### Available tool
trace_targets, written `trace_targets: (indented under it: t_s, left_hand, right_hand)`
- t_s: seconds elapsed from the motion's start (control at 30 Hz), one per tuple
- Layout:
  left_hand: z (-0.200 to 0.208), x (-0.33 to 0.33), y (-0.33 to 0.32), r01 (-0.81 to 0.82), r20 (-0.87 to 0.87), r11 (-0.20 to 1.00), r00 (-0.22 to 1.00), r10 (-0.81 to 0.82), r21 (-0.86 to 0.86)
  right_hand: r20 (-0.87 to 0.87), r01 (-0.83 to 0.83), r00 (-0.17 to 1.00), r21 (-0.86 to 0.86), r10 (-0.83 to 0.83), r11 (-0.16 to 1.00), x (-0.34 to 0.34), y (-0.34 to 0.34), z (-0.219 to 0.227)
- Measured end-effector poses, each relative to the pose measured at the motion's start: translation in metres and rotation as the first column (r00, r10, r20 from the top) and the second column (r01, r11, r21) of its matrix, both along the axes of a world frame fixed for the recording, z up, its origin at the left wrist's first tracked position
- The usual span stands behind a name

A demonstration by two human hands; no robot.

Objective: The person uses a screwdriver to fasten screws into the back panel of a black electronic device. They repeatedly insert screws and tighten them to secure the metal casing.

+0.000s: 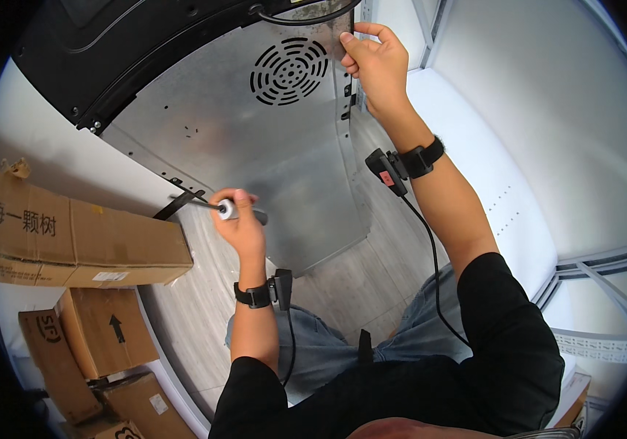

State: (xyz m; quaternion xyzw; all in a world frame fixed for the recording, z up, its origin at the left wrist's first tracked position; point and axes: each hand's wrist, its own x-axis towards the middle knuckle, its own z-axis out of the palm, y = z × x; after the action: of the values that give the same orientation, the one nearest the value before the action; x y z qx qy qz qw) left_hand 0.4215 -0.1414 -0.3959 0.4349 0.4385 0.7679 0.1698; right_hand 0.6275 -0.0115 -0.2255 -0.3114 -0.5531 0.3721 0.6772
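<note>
A large grey sheet-metal panel [211, 157] with a round slotted vent [289, 71] stands in front of me, fixed to a black appliance body [138, 44]. My left hand [239, 228] is closed around a screwdriver [227, 210] with a grey and white handle. Its shaft points left, towards a dark bracket [182, 196] at the panel's left edge; whether the tip touches a screw is too small to tell. At the panel's upper right edge, the thumb and fingers of my right hand [379, 62] pinch the sheet. The fingertips behind the edge are hidden.
Cardboard boxes [127, 245] are stacked on the left, close to my left hand. A black cable [306, 20] loops across the appliance top. To the right is a white surface [474, 154] beside metal framing [584, 271]. Cabled devices [387, 172] are strapped to both wrists.
</note>
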Motion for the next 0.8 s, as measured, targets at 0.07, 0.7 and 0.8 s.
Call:
trace_targets:
  t_s: [0.07, 0.7, 0.8]
  left_hand:
    - [0.002, 0.018, 0.002, 0.140, 0.092, 0.988, 0.987, -0.134, -0.058]
    - [0.032, 0.295, 0.073, 0.982, 0.403, 0.184, 0.147, -0.903, 0.054]
    - [0.035, 0.364, 0.081, 0.992, 0.490, 0.102, 0.054, -0.870, 0.071]
  right_hand:
    - [-0.007, 0.005, 1.000, 0.018, -0.005, 1.000, -0.001, 0.000, -0.002]
    - [0.737, 0.169, 0.459, -0.620, 0.496, 0.766, 0.246, -0.079, -0.022]
    - [0.749, 0.215, 0.495, -0.597, 0.440, 0.773, 0.300, -0.097, -0.039]
